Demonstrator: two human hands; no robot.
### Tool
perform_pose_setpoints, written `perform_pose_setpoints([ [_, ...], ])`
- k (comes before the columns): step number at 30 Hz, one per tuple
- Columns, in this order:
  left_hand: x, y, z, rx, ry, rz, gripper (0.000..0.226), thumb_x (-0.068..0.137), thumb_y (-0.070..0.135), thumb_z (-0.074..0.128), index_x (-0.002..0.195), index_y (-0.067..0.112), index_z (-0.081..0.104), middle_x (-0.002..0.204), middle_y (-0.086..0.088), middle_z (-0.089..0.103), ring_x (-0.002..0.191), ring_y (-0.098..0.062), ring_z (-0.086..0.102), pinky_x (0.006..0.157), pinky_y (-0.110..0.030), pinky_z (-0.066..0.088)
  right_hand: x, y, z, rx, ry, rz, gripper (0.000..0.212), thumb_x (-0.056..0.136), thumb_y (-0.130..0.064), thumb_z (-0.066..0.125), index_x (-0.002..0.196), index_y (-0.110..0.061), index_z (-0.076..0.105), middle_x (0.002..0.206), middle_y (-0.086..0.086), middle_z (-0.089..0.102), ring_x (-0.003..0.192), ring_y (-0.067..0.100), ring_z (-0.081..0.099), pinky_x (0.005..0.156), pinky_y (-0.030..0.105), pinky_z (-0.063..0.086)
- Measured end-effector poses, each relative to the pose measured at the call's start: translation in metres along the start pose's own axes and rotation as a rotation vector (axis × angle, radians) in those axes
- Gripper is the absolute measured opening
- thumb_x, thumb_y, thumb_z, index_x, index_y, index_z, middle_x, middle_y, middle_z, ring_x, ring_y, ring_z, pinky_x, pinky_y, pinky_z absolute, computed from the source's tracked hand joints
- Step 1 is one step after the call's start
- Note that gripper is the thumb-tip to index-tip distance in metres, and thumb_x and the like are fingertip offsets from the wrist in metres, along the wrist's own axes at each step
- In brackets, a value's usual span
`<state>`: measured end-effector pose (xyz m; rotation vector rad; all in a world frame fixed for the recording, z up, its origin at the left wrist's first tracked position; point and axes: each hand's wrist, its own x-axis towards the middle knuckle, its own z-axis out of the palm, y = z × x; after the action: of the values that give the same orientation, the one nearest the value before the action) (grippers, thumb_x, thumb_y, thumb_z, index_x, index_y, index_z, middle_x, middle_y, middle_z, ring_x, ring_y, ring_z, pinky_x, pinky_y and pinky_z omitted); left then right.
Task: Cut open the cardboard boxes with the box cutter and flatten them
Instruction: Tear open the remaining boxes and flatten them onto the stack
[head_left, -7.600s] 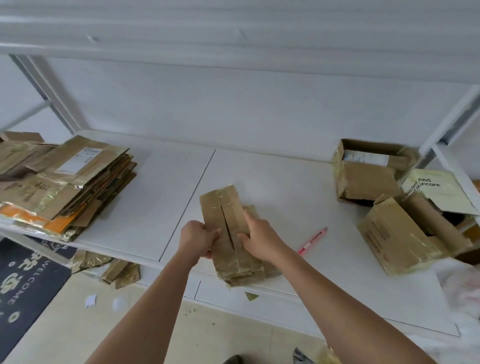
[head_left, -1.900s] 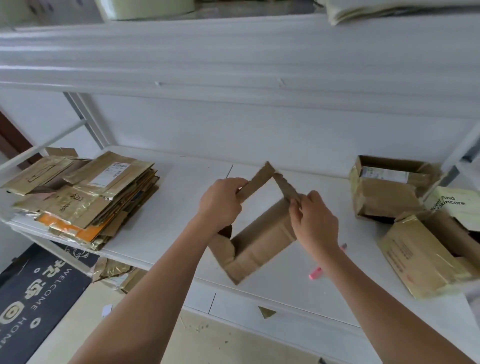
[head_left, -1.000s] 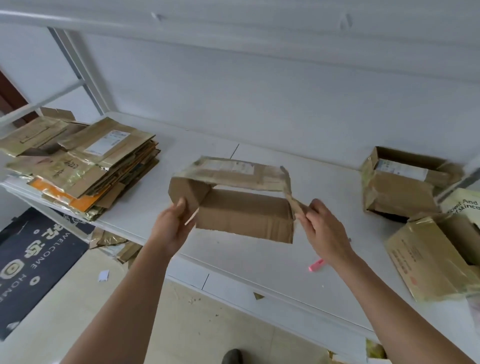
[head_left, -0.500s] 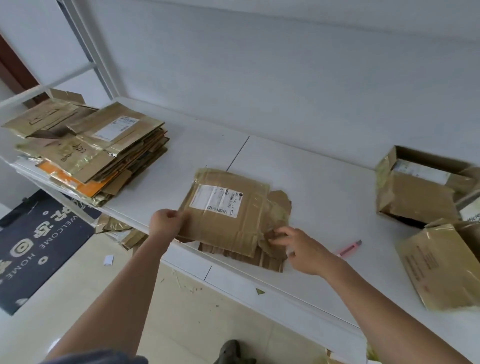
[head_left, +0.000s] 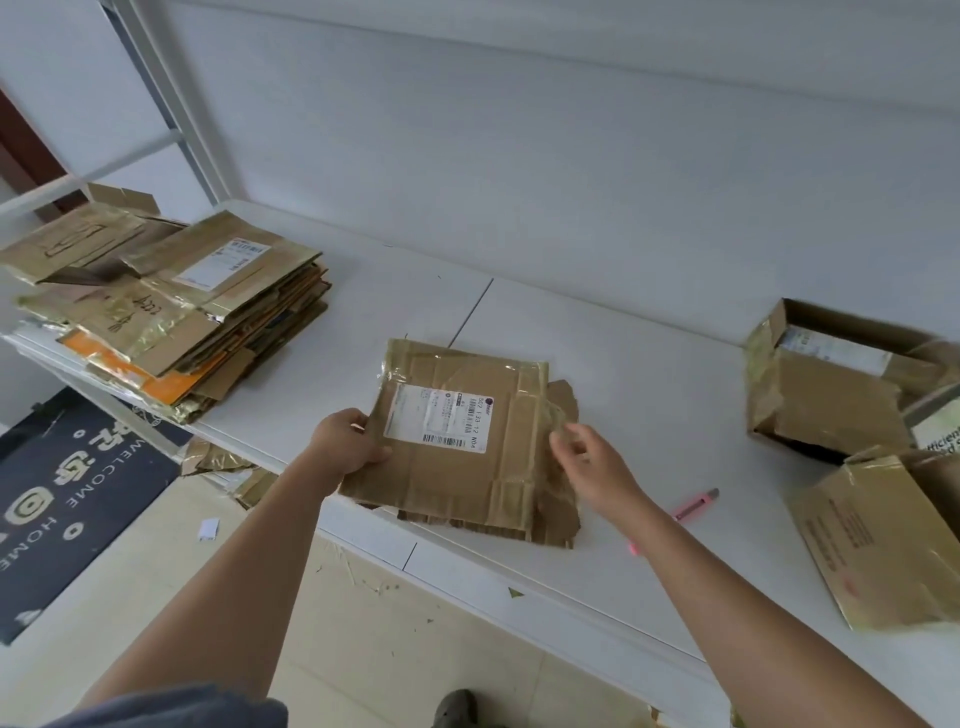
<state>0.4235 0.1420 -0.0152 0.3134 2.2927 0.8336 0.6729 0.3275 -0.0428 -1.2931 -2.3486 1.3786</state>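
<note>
A flattened brown cardboard box (head_left: 467, 467) with a white shipping label lies on the white shelf (head_left: 649, 405), its near edge over the shelf's front. My left hand (head_left: 345, 444) grips its left edge, thumb on top. My right hand (head_left: 587, 457) hovers at its right edge with loosely curled fingers, holding nothing. The pink box cutter (head_left: 693, 509) lies on the shelf just right of my right forearm, partly hidden by it.
A stack of flattened boxes (head_left: 171, 306) sits at the shelf's left end. Two unflattened boxes stand at the right, one at the back (head_left: 826, 395) and one nearer (head_left: 878, 545). Cardboard scraps (head_left: 223, 467) and a dark welcome mat (head_left: 67, 493) lie on the floor below.
The box went from folded, to opened and held in the air, to pressed flat on the shelf label side up. My right hand has now lifted off its right edge.
</note>
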Motion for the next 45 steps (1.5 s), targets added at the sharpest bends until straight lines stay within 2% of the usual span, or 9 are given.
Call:
perform_pose_setpoints([
  [7,-0.008,0.001,-0.006,-0.374,0.108,0.186,0.031,0.083,-0.009,0.066,0.072,0.017,0.053,0.091,0.001,0.064,0.088,-0.024,0.06,0.056,-0.032,0.048,0.007,-0.038,-0.052,0.657,0.139,0.353,0.052,0.091,-0.067,0.048,0.107,-0.019,0.061,0.108,0.003,0.068,0.098,0.024,0.069,0.09,0.049,0.055],
  [10,-0.016,0.013,-0.011,-0.52,0.106,0.263,0.038,0.079,-0.015,0.067,0.068,0.017,0.051,0.08,0.002,0.063,0.074,-0.019,0.063,0.052,-0.027,0.052,0.007,-0.052,-0.073,0.796,0.133,0.332,0.036,0.093,-0.044,0.064,0.102,-0.009,0.066,0.101,0.008,0.071,0.088,0.028,0.074,0.08,0.045,0.06],
  [16,-0.03,0.035,-0.03,-0.493,0.02,0.359,0.031,0.087,-0.02,0.053,0.101,0.003,0.068,0.097,0.0,0.072,0.096,-0.02,0.062,0.091,-0.037,0.048,0.001,-0.062,-0.095,1.143,0.274,0.149,0.015,0.093,0.003,0.055,0.083,0.008,0.066,0.087,0.017,0.074,0.077,0.019,0.075,0.063,0.028,0.06],
  [19,-0.036,0.039,-0.046,-0.59,0.06,0.313,0.036,0.094,-0.013,0.047,0.118,0.007,0.065,0.124,-0.009,0.065,0.116,-0.022,0.059,0.106,-0.036,0.041,-0.003,-0.054,-0.082,1.054,0.347,0.116,0.015,0.095,0.002,0.055,0.081,0.006,0.059,0.077,0.015,0.069,0.067,0.016,0.073,0.067,0.031,0.062],
  [25,-0.048,0.062,-0.05,-0.53,0.086,0.371,0.016,0.094,0.021,0.065,0.111,0.022,0.066,0.114,-0.003,0.068,0.111,-0.017,0.063,0.101,-0.037,0.048,-0.02,-0.023,-0.057,0.821,0.323,0.021,0.02,0.094,-0.003,0.058,0.075,-0.003,0.051,0.086,0.024,0.062,0.088,0.027,0.071,0.081,0.035,0.06],
  [33,-0.036,0.091,-0.023,0.053,0.277,0.426,0.073,0.077,0.045,0.08,0.135,0.01,0.052,0.124,-0.002,0.057,0.111,-0.021,0.055,0.086,-0.032,0.045,-0.03,-0.026,-0.053,0.638,0.24,-0.137,0.027,0.092,0.001,0.058,0.067,-0.01,0.053,0.063,0.005,0.051,0.07,0.019,0.06,0.075,0.035,0.062],
  [37,-0.03,0.095,-0.016,0.19,0.268,0.313,0.036,0.079,0.035,0.079,0.092,0.011,0.057,0.091,-0.005,0.06,0.072,-0.017,0.053,0.061,-0.031,0.044,-0.035,-0.029,-0.057,0.516,0.211,-0.207,0.034,0.091,0.0,0.058,0.062,-0.017,0.052,0.086,0.027,0.057,0.074,0.027,0.058,0.07,0.034,0.061],
  [40,-0.026,0.088,-0.016,0.049,0.279,0.239,0.014,0.087,0.016,0.067,0.081,0.009,0.057,0.081,-0.009,0.058,0.067,-0.022,0.054,0.061,-0.034,0.046,-0.036,-0.028,-0.063,0.407,0.237,-0.256,0.026,0.091,-0.001,0.059,0.069,-0.013,0.051,0.093,0.018,0.066,0.082,0.036,0.062,0.075,0.041,0.061],
  [45,-0.022,0.048,-0.026,-0.739,-0.106,-0.005,0.035,0.095,-0.012,0.045,0.127,-0.004,0.054,0.118,-0.019,0.055,0.102,-0.031,0.056,0.071,-0.034,0.058,-0.039,-0.025,-0.072,0.196,0.224,-0.434,0.028,0.088,0.004,0.059,0.071,-0.016,0.049,0.118,-0.015,0.067,0.109,-0.005,0.062,0.082,0.011,0.049],
])
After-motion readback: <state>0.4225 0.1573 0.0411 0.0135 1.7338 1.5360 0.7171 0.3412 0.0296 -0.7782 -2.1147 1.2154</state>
